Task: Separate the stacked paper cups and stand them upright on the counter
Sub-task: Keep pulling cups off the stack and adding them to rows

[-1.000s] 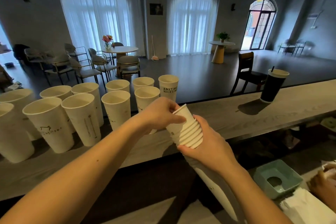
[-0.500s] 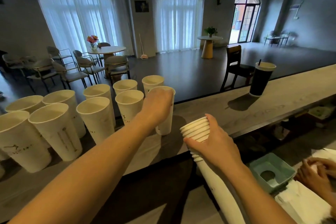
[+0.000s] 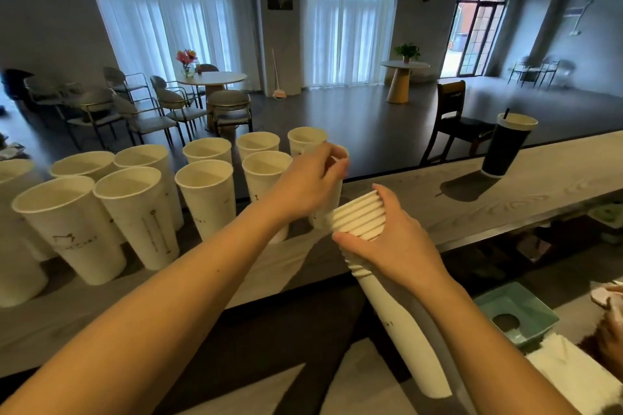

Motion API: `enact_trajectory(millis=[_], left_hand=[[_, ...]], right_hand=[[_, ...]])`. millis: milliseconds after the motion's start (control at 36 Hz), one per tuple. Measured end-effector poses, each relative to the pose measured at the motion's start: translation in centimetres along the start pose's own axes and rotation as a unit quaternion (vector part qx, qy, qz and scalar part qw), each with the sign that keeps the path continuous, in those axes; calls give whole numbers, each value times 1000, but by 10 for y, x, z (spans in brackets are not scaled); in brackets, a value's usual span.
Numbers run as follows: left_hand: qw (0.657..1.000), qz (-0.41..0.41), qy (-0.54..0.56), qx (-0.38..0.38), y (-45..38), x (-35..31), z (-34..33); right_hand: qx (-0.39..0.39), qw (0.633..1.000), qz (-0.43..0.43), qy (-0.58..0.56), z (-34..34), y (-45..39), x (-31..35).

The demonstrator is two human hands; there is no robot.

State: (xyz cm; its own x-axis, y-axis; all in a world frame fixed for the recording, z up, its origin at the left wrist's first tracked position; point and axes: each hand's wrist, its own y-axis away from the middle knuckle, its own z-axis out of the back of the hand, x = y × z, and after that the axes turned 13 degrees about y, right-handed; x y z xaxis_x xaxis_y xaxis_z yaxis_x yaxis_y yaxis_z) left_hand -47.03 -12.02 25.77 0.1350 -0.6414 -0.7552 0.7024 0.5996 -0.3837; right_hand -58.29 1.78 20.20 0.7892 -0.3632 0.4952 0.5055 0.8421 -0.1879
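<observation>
The left hand has its fingers and thumb curled round the rim of a single white paper cup, which stands upright on the grey wood-grain counter at the right end of the group; whether the cup's base touches the counter cannot be told, as the hand and the stack hide it. The right hand grasps the nested stack of paper cups just below its ribbed rims, the stack tilted and held over the counter's near edge. To the left, separated cups stand upright in rows on the counter, and a black cup with a straw stands well apart to the right.
</observation>
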Motion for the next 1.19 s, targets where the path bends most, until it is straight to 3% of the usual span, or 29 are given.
enact_trajectory(millis=[83, 139, 278, 417, 583, 972, 1194], left_hand=[[992, 48, 18, 119, 35, -8, 13], [987, 58, 18, 146, 60, -2, 23], [990, 92, 78, 73, 120, 20, 67], [987, 114, 110, -25, 194, 34, 137], [971, 146, 103, -156, 283, 57, 225], [957, 254, 29, -139, 441, 103, 427], [944, 276, 119, -136, 503, 119, 503]], right_hand=[[13, 1000, 22, -12, -5, 3, 17], [24, 999, 40, -12, -14, 7, 33], [84, 988, 117, -49, -43, 19, 90], [180, 952, 224, -107, -78, 34, 155], [254, 916, 275, -142, -139, 62, 249], [270, 897, 336, -102, -242, 150, 469], [293, 885, 353, -76, -273, 180, 549]])
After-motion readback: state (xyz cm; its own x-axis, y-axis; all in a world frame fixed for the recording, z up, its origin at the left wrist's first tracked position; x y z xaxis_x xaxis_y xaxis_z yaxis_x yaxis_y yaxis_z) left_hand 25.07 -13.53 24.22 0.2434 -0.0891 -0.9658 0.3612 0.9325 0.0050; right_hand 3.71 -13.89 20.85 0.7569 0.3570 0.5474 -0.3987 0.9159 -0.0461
